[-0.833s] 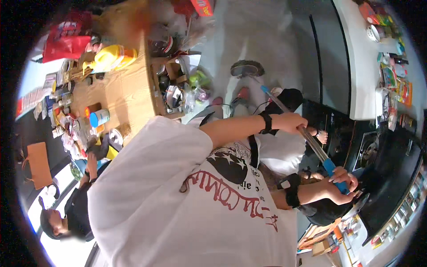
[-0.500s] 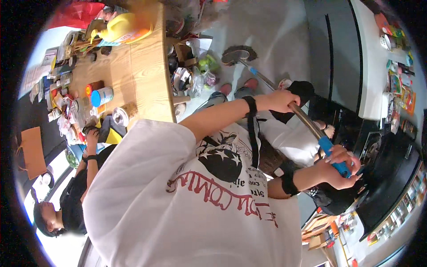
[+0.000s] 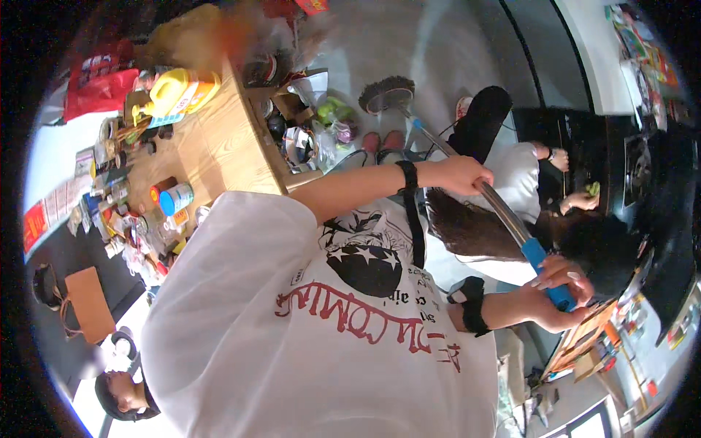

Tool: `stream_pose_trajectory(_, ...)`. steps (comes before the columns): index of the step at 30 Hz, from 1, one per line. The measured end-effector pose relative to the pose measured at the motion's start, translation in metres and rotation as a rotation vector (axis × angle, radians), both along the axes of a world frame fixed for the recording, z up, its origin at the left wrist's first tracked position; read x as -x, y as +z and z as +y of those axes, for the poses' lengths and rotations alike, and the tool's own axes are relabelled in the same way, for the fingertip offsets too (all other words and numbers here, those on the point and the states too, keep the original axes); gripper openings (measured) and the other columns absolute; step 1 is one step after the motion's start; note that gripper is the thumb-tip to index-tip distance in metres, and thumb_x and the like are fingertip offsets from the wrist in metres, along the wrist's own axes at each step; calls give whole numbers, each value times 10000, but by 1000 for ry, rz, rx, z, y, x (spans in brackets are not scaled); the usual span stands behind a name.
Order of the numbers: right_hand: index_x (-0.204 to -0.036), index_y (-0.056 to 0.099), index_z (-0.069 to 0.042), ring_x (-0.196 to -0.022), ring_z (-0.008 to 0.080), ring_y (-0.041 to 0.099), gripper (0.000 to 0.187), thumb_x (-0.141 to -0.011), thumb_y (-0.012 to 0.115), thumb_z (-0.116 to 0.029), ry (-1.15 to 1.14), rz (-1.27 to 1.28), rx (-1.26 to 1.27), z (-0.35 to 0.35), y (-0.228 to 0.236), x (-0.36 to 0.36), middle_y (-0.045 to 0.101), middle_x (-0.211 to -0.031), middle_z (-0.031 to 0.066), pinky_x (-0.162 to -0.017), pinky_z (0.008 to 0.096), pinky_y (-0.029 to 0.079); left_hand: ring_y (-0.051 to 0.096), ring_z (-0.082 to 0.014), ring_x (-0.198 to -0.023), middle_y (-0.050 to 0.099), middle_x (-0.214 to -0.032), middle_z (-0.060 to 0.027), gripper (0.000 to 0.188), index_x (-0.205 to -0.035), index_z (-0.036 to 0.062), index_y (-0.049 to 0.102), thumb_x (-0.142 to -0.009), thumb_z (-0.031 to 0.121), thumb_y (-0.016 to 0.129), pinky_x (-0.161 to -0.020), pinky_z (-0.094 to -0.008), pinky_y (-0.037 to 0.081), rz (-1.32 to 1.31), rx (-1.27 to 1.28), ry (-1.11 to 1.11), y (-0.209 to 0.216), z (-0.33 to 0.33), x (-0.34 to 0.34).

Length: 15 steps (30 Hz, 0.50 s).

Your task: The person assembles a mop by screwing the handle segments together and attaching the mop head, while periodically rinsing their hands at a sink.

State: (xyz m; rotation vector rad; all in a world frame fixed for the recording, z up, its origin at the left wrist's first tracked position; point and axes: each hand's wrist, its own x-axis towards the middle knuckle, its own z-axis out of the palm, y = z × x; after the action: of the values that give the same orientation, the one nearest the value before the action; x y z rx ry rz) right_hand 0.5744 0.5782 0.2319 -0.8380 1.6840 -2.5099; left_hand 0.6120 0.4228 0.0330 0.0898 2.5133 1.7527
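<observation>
Mop [image 3: 504, 210], in the head view, slanting from the lower right up toward the grey floor [image 3: 453, 69], with its dark, fringed round head [image 3: 387, 95] down there beyond two reddish shoes [image 3: 393, 140]. Round the bare metal shaft, the left hand [image 3: 464, 175], closed; round the blue grip [image 3: 536, 255] at the near end, the right hand [image 3: 561, 288], fingers curled over it. Off to the left, a wooden table [image 3: 226, 139] bearing a yellow jug [image 3: 175, 87] and a blue-lidded jar [image 3: 177, 198] among other containers. Beside the table, a cardboard box [image 3: 293, 109] and a green bag [image 3: 336, 111] among clutter. To the right, close by the shaft, a co-worker [image 3: 518, 175] in a white top and black trousers, bent low. At the lower left, another person [image 3: 120, 394], partly in view.
</observation>
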Motion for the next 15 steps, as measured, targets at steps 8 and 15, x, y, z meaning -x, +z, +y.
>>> stream_pose_trajectory(8,-759,510,-6,-329,168,386,450,-824,271,-382,-31,50,-20,8,-10,-21,355,-397,55,-358,315,347,565,-267,-643,555,-637,-77,201,-876,150,549,-683,191,591,-561,-393,419,55,28,24,-9,10,-19)
stream_pose_trajectory(15,-786,492,-35,-376,189,404,539,-841,258,-517,311,323,101,-61,-13,-63,439,-491,105,-405,334,373,558,-217,-626,542,-676,-70,257,-923,152,547,-671,119,587,-555,-352,423,72,-10,230,-6,-34,-73)
